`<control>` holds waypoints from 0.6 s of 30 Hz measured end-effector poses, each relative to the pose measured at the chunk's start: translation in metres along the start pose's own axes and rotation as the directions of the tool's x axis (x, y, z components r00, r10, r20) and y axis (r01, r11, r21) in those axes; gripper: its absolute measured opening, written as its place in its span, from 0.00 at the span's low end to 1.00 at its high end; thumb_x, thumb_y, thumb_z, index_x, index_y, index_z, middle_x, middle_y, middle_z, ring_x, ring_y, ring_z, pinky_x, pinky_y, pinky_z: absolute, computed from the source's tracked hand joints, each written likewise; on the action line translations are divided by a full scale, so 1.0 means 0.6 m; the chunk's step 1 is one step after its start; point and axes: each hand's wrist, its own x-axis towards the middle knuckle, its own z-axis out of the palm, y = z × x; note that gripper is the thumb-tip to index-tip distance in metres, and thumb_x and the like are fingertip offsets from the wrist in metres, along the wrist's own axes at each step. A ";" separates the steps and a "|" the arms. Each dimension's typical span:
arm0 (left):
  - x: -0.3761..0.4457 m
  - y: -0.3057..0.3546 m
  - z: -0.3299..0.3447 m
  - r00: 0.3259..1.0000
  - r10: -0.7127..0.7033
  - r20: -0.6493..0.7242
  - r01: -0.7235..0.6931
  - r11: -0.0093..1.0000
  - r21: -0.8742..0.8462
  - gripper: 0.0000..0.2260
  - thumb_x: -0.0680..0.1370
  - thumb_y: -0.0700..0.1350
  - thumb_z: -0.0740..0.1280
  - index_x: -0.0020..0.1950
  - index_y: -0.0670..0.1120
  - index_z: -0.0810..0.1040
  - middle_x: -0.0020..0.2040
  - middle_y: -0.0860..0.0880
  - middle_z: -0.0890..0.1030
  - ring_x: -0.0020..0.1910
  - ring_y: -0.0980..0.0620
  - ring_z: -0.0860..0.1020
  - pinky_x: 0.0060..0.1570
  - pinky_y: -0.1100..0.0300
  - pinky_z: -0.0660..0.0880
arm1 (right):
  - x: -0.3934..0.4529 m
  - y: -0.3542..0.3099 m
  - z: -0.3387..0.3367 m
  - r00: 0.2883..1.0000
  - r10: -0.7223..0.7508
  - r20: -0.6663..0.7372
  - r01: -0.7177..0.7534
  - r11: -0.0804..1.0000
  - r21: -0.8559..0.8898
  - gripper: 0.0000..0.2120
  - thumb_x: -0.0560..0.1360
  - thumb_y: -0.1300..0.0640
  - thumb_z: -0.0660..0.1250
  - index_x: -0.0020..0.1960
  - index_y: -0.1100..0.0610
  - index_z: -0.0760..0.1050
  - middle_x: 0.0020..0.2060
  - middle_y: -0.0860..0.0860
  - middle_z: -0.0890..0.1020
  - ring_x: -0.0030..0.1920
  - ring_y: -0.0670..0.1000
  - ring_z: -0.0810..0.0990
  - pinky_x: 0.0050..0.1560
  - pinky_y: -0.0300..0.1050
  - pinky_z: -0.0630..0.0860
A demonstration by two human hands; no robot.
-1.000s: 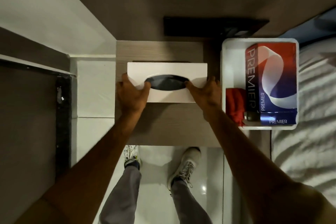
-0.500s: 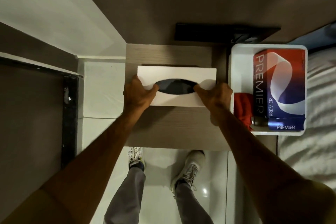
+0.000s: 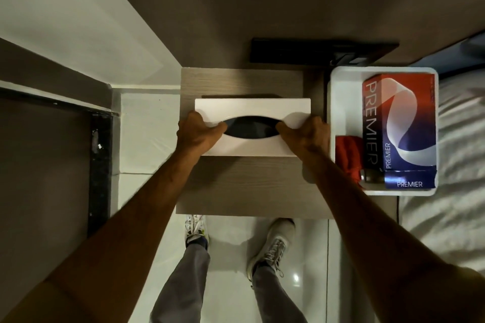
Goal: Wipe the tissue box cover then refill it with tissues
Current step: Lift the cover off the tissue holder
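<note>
Here the white tissue box cover (image 3: 252,110) sits on the wooden table (image 3: 252,186); left hand (image 3: 197,134) and right hand (image 3: 305,135) grip its ends; right of it, a tissue pack (image 3: 401,123) lies in a white tray (image 3: 346,102).

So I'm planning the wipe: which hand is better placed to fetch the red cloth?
The right hand. It grips the tissue box cover at the end beside the white tray, where the red cloth lies. The left hand holds the far end and would have to cross over.

"PREMIER" reads 3 times on the tissue pack (image 3: 401,123) at the frame's right: large along its side, small beside it, and on its near end.
</note>
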 end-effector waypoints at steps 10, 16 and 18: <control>0.003 0.013 -0.006 0.998 -0.042 0.050 0.049 0.988 -0.146 0.28 0.73 0.50 0.77 0.71 0.44 0.74 0.70 0.42 0.78 0.71 0.40 0.74 0.62 0.54 0.72 | 0.012 0.001 0.004 1.000 -0.013 -0.005 0.013 1.000 -0.007 0.42 0.66 0.39 0.77 0.72 0.56 0.66 0.68 0.57 0.74 0.68 0.60 0.74 0.66 0.59 0.77; -0.003 -0.003 0.009 1.000 0.009 -0.022 -0.012 0.992 -0.126 0.31 0.72 0.55 0.78 0.69 0.45 0.72 0.67 0.42 0.78 0.67 0.41 0.77 0.61 0.52 0.77 | 0.021 0.026 0.008 0.999 -0.048 -0.023 0.048 0.999 -0.006 0.41 0.67 0.43 0.78 0.72 0.55 0.65 0.67 0.56 0.75 0.69 0.60 0.73 0.61 0.52 0.76; -0.014 -0.009 0.011 0.999 0.021 -0.049 -0.026 0.993 -0.112 0.32 0.71 0.56 0.78 0.69 0.44 0.72 0.67 0.42 0.78 0.66 0.41 0.77 0.57 0.55 0.77 | 0.014 0.033 0.005 0.997 -0.070 -0.029 0.070 0.998 -0.005 0.40 0.68 0.44 0.78 0.73 0.56 0.64 0.68 0.57 0.74 0.69 0.60 0.73 0.63 0.49 0.74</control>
